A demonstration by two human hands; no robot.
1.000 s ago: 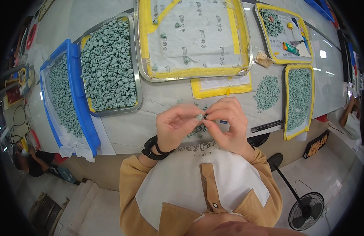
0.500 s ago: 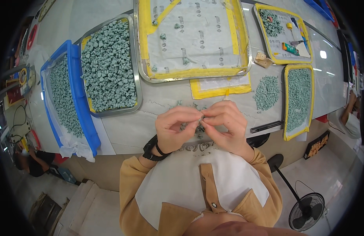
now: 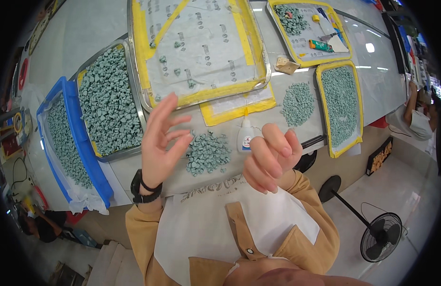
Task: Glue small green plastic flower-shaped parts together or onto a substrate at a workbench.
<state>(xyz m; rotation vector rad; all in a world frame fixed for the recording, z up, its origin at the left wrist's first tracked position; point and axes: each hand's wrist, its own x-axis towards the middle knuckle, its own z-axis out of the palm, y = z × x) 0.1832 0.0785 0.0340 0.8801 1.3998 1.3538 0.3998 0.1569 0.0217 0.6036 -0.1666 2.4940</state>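
My left hand [image 3: 161,140] is raised at the near edge of the big trays, its fingers spread and nothing between them. A black watch circles that wrist. To its right, a loose pile of small grey-green stone-like pieces [image 3: 208,153] lies on the table. My right hand [image 3: 273,159] hovers over the table's front edge with its fingers curled inward; whatever is inside them, if anything, is hidden. Just behind that hand stands a small white squeeze bottle [image 3: 245,138] with a yellow tip, partly covered by the fingers.
On the left are a blue tray [image 3: 87,143] and a metal tray [image 3: 137,119], both full of green pieces. A large paper-lined tray [image 3: 215,52] stands at the back. To the right lie a second pile [image 3: 297,104], a yellow-edged tray [image 3: 356,100] and a tool tray [image 3: 306,61].
My hands, fingertips together before, have moved apart: the left went left and opened, the right rose slightly nearer me, curled. The pile and bottle now show. The whole view has shifted.
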